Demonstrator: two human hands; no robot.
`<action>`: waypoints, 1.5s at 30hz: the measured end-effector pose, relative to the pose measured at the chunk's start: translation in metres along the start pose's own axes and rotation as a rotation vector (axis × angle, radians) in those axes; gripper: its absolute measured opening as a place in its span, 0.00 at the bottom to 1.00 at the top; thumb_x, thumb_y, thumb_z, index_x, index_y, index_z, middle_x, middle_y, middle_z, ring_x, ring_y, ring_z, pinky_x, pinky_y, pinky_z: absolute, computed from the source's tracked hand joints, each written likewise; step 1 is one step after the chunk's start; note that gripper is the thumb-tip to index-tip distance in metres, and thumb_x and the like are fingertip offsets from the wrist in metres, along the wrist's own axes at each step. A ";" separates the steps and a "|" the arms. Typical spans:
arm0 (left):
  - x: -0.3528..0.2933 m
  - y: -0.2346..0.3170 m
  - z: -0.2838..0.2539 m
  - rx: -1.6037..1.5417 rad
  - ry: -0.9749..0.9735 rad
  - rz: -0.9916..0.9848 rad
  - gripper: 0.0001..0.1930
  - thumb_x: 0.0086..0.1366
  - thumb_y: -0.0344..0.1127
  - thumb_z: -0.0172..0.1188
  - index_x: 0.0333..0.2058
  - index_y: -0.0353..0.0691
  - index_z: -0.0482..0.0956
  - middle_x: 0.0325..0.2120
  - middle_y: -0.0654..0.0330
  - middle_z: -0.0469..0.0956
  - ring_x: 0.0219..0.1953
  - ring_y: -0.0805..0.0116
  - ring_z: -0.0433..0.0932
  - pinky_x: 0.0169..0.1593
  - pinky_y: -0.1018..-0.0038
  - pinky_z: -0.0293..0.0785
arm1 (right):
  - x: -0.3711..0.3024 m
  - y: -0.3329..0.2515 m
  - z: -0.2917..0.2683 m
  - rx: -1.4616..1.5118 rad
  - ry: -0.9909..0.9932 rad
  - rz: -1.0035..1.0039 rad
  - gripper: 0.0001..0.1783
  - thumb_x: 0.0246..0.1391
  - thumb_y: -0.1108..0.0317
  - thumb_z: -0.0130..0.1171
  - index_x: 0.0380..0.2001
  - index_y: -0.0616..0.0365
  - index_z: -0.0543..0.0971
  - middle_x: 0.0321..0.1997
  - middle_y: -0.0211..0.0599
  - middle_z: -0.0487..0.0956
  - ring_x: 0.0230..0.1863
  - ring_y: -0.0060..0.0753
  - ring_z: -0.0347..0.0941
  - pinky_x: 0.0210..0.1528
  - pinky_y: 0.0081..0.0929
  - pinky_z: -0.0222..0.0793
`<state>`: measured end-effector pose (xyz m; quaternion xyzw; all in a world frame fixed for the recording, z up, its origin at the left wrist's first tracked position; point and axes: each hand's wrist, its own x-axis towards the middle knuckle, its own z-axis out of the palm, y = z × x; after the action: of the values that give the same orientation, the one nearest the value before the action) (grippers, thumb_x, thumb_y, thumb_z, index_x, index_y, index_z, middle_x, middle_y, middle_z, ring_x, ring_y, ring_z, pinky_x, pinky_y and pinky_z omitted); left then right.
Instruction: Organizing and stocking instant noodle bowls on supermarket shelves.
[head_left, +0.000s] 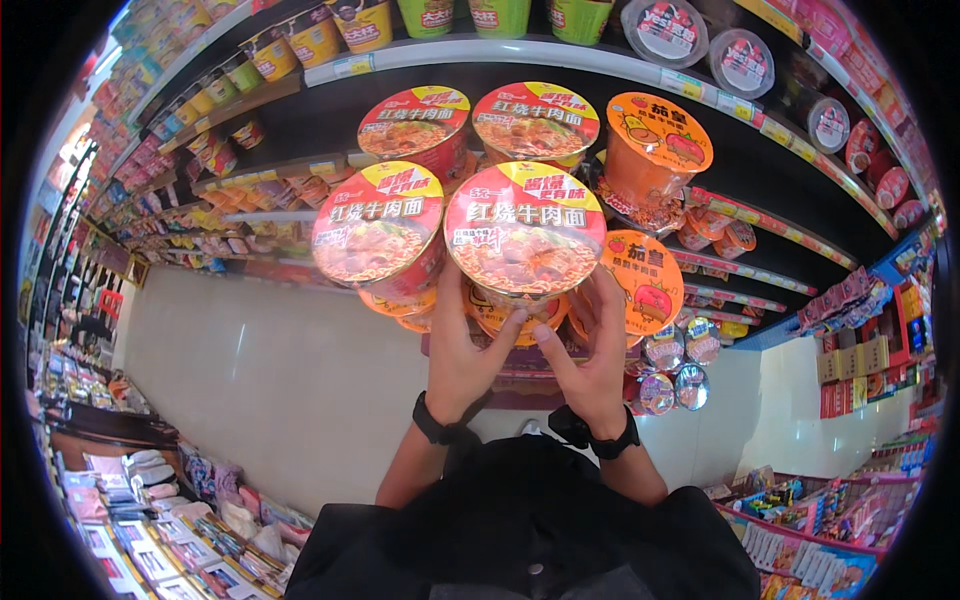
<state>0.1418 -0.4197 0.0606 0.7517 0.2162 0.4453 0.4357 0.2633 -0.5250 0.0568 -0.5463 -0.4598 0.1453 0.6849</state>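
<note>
A red instant noodle bowl (525,228) with a red and yellow lid sits in front of me, on top of the stack. My left hand (462,350) wraps round its near left side, and my right hand (594,362) closes on its near right side. Both thumbs point toward each other below the rim. A matching bowl (380,222) stands just left of it, and two more matching ones (415,118) are behind. To the right are a tall orange noodle bowl (657,145) and a lower orange bowl (643,285). More orange bowls show partly underneath.
A long shelf (520,55) behind the stack carries green and yellow noodle cups and clear-lidded bowls. Small round cups (690,385) sit low at the right. Grey floor tiles (260,350) stretch to the left, and goods racks (820,530) stand at the lower right.
</note>
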 end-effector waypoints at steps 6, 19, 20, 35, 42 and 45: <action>-0.005 -0.003 -0.002 0.060 0.002 -0.015 0.43 0.60 0.31 0.67 0.68 0.28 0.51 0.65 0.42 0.60 0.67 0.52 0.61 0.68 0.61 0.58 | -0.004 -0.003 0.000 0.018 0.039 0.026 0.45 0.53 0.72 0.67 0.69 0.64 0.54 0.70 0.49 0.58 0.71 0.44 0.57 0.71 0.42 0.58; -0.045 0.002 -0.102 -0.006 -0.168 0.040 0.40 0.60 0.32 0.67 0.68 0.32 0.57 0.66 0.45 0.63 0.67 0.49 0.64 0.66 0.64 0.63 | -0.020 -0.038 0.119 0.180 0.016 -0.615 0.34 0.48 0.55 0.70 0.51 0.66 0.69 0.45 0.53 0.75 0.46 0.47 0.75 0.47 0.36 0.73; -0.050 0.001 -0.118 -0.055 -0.184 0.013 0.39 0.60 0.32 0.66 0.67 0.32 0.58 0.65 0.45 0.64 0.66 0.49 0.66 0.65 0.64 0.64 | -0.020 -0.040 0.137 0.167 -0.039 -0.589 0.31 0.47 0.56 0.70 0.48 0.65 0.71 0.44 0.52 0.76 0.45 0.46 0.75 0.47 0.35 0.73; -0.091 -0.052 -0.356 0.062 0.265 -0.170 0.26 0.60 0.25 0.61 0.59 0.34 0.72 0.54 0.51 0.77 0.57 0.57 0.76 0.60 0.65 0.69 | 0.001 -0.013 0.392 0.375 -0.378 -0.212 0.28 0.52 0.68 0.64 0.55 0.66 0.71 0.56 0.51 0.70 0.51 0.37 0.69 0.49 0.31 0.71; -0.069 -0.134 -0.399 -0.025 0.802 0.016 0.06 0.66 0.28 0.53 0.41 0.35 0.74 0.26 0.54 0.77 0.27 0.68 0.76 0.34 0.75 0.72 | 0.044 0.019 0.461 0.327 -0.372 -0.061 0.25 0.54 0.69 0.63 0.54 0.65 0.71 0.56 0.46 0.70 0.54 0.35 0.68 0.51 0.29 0.70; -0.040 -0.164 -0.428 -0.107 0.955 0.115 0.05 0.69 0.30 0.49 0.37 0.36 0.71 0.18 0.58 0.72 0.17 0.73 0.68 0.23 0.79 0.65 | 0.071 0.045 0.490 0.313 -0.278 0.042 0.23 0.55 0.70 0.62 0.54 0.64 0.72 0.56 0.43 0.70 0.55 0.34 0.68 0.51 0.28 0.69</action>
<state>-0.2359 -0.1642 -0.0016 0.4506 0.3268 0.7745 0.3006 -0.0714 -0.1580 0.0409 -0.4174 -0.5105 0.3031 0.6880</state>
